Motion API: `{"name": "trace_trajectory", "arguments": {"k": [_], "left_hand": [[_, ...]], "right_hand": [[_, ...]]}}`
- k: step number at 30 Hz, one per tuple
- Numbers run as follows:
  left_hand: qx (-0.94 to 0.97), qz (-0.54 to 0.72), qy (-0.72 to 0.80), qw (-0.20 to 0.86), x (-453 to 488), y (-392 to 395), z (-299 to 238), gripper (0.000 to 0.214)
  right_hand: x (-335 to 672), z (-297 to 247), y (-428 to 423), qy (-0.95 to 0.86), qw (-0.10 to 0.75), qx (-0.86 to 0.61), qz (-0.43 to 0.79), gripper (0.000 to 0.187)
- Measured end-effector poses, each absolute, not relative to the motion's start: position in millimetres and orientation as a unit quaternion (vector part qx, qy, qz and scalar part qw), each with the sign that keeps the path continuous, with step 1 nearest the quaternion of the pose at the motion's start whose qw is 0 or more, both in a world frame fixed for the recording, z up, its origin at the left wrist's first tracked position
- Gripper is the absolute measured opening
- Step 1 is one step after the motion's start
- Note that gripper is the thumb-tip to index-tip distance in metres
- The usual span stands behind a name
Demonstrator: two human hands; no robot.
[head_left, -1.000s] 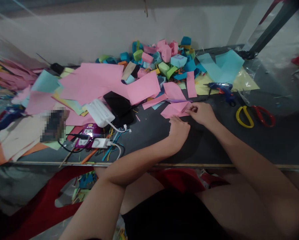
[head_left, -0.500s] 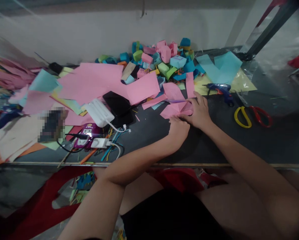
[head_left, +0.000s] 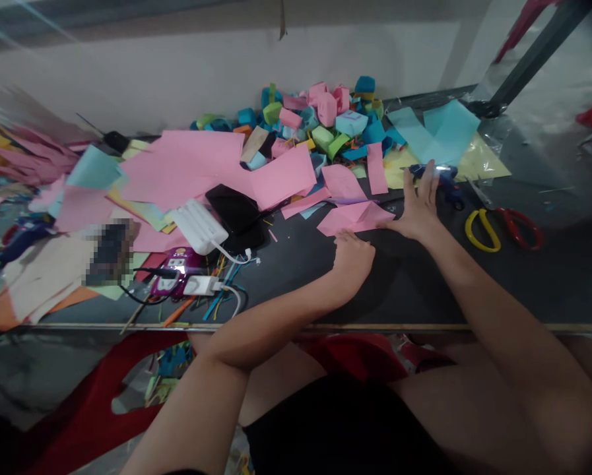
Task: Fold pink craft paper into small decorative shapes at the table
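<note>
A folded pink paper (head_left: 358, 216) with raised creases lies on the dark tabletop. My left hand (head_left: 354, 262) is at its near edge, fingers bent and closed on that edge; its thumb is hidden. To the right, my right hand (head_left: 419, 208) is open with fingers spread, its thumb close to the paper's right corner. Those fingertips reach over the nozzle end of a blue glue gun (head_left: 453, 191); whether they touch it I cannot tell. Scissors with one yellow and one red handle (head_left: 522, 229) rest farther right.
Small folded paper pieces in several colours (head_left: 325, 109) are heaped against the wall. Pink sheets (head_left: 187, 161) cover the left, near a white power adapter (head_left: 199, 224), a black phone-like object (head_left: 236, 218) and a purple power strip (head_left: 177, 270). Light blue sheets (head_left: 451, 132) lie behind the glue gun.
My right hand has let go of the folded pink paper and moved right and up toward the glue gun, its fingers spreading. My left hand has stayed at the paper's near edge.
</note>
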State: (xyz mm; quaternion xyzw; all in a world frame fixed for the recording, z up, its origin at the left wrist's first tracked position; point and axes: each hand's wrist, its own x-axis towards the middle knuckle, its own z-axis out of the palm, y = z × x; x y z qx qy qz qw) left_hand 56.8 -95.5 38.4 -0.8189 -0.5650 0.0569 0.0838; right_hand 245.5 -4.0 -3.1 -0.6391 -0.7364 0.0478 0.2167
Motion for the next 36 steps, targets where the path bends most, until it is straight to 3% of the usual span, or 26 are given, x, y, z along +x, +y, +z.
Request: {"name": "trace_trajectory", "arguments": {"k": [2,7,9,15,26,32,36], "left_hand": [[-0.819,0.041,-0.564,0.098,54.8,-96.4,37.7,0.043],[-0.845,0.006,-0.523,0.111,50.0,-96.4,35.2,0.042],[-0.870,-0.002,-0.483,0.097,48.1,-93.8,36.4,0.040],[-0.898,-0.040,-0.439,0.002,36.5,-74.0,41.5,0.029],[-0.856,-0.104,-0.504,-0.055,30.1,-60.3,34.3,0.029],[-0.925,-0.134,-0.334,-0.123,7.6,-18.2,25.8,0.021],[-0.937,-0.134,-0.296,-0.128,-11.4,5.2,20.2,0.037]], "right_hand": [[243.5,3.1,-5.1,-0.756,0.226,-0.612,0.059,0.123],[232.3,21.5,-11.0,-0.799,0.279,-0.520,0.113,0.051],[228.7,25.6,-13.5,-0.780,0.308,-0.524,0.151,0.037],[226.6,27.2,-15.4,-0.709,0.367,-0.566,0.206,0.032],[230.7,22.4,-13.2,-0.774,0.276,-0.555,0.131,0.027],[232.4,22.4,-11.8,-0.792,0.288,-0.528,0.106,0.031],[229.5,27.7,-14.3,-0.836,0.270,-0.464,0.114,0.027]]}}
